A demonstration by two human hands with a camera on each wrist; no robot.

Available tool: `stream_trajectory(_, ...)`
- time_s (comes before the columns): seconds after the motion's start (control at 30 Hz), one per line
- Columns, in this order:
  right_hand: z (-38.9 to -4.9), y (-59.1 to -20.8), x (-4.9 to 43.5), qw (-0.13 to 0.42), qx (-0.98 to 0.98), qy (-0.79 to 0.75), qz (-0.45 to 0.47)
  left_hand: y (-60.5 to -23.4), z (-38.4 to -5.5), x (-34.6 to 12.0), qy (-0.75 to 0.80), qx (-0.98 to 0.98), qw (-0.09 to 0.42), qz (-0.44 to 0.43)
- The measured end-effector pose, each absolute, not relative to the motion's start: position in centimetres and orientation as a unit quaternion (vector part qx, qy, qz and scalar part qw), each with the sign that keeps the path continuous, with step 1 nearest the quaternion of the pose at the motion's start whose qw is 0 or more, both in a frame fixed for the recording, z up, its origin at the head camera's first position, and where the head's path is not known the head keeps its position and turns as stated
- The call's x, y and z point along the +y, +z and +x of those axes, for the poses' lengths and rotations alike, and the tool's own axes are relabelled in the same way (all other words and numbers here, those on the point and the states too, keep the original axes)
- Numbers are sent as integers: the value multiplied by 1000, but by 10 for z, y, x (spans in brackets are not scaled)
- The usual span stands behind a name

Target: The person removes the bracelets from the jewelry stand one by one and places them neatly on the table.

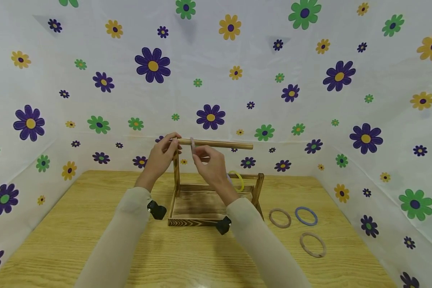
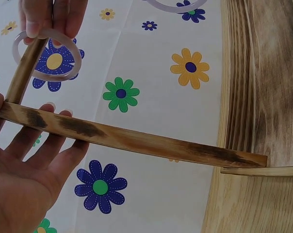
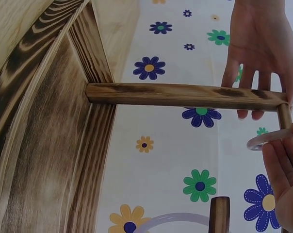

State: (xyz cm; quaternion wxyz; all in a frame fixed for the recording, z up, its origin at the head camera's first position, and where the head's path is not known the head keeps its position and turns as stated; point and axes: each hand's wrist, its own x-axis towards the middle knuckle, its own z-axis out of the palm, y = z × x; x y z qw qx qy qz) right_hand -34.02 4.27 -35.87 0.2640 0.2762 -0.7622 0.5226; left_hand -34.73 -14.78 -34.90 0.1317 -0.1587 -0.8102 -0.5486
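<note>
A two-tier wooden stand (image 1: pixel 176 168) has a tall post at its left with a dowel (image 1: pixel 223 144) running rightward from the top. My left hand (image 1: pixel 162 154) grips that post's top, with fingers behind the wood (image 2: pixel 132 141) and thumb at the dowel joint. My right hand (image 1: pixel 212 162) pinches a pale translucent ring (image 2: pixel 64 76) between thumb and fingers. In the left wrist view this ring encircles the dowel, a short way from the post. A yellow ring (image 1: pixel 242 182) hangs on the lower bar, with another pale ring (image 3: pixel 178 217) beside it, partly hidden by my right arm.
Right of the stand, a blue ring (image 1: pixel 306 216) and two brownish rings (image 1: pixel 280 218) lie on the wooden table (image 1: pixel 93 224). The stand's tray base (image 1: pixel 198 204) sits under my wrists. A flower-print cloth (image 1: pixel 209 48) encloses the back and sides.
</note>
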Motion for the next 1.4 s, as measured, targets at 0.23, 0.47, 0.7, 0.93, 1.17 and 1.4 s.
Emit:
stream_trajectory(0.23,-341,-359,48,271,-756,528,275,-350,-349,-148,-548,-808,140,-165)
stream_trajectory(0.47,-341,-361,53,267,-760,533,259,-349,-348,-149,-547,-808,141,-168)
stream_trajectory(0.7,-340,-361,58,261,-759,540,253,-348,-346,-148,-547,-809,138,-165)
stream_trajectory(0.93,-340,-360,62,259,-756,546,251,-348,-347,-148,-547,-809,139,-166)
stream_trajectory(1.17,-338,-361,69,255,-758,549,243,-348,-347,-147,-547,-809,140,-164)
stream_trajectory(1.4,-339,-363,71,266,-750,558,236,-349,-348,-151,-548,-808,138,-166)
